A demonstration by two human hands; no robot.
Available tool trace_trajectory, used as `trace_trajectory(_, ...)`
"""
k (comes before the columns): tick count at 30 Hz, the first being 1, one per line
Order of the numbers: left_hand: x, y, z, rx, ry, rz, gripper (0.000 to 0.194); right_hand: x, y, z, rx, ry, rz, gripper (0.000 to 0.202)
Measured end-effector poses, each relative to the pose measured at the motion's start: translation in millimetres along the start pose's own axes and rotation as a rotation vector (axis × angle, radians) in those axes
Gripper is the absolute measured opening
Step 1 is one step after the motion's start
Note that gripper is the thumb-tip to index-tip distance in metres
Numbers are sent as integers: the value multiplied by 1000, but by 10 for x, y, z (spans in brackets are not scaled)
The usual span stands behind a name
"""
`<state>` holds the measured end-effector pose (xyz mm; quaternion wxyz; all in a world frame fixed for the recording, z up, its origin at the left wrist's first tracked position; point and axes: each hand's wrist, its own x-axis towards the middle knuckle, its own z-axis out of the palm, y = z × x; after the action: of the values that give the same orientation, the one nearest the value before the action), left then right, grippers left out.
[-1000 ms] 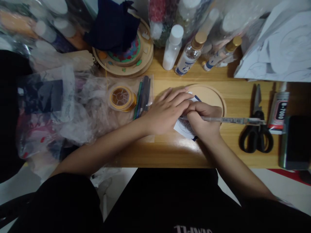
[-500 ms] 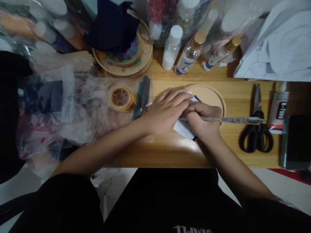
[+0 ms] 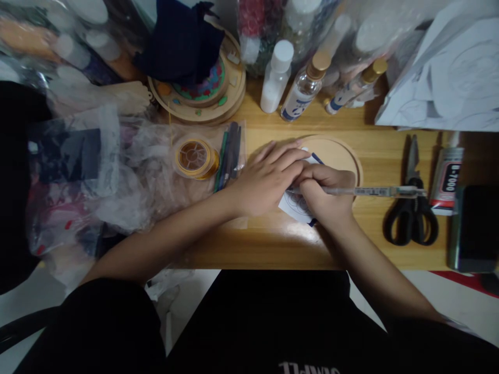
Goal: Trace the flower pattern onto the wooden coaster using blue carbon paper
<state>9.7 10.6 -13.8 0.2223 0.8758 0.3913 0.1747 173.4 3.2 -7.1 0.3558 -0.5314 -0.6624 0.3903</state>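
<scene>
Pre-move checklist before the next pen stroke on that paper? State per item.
1. Right hand grips the pen: ok, fingers wrapped round the tip end, barrel pointing right.
2. Left hand pins the paper: ok, palm flat, pressed down.
3. Paper seated on the wooden disc: ok, though its near corner hangs over the rim.
4. Pen tip on the drawn pattern: cannot tell, both hands hide it.
5. Scissors out of the pen's way: not ok, the pen's back end lies over them.
6. Glue tube capped: cannot tell.
</scene>
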Motion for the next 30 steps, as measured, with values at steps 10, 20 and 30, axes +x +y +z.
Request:
trace_trajectory(10,0,-5,5,-11,3,6,42,-11,18,15,3,38,-14,18)
trace_trajectory(20,0,-2,1,-10,9,5,41,-2,17,7,-2,9,-2,18)
trace_trajectory(30,2,-3,3,-3,-10,0,41,5,21,-8,-24,-2,4,18)
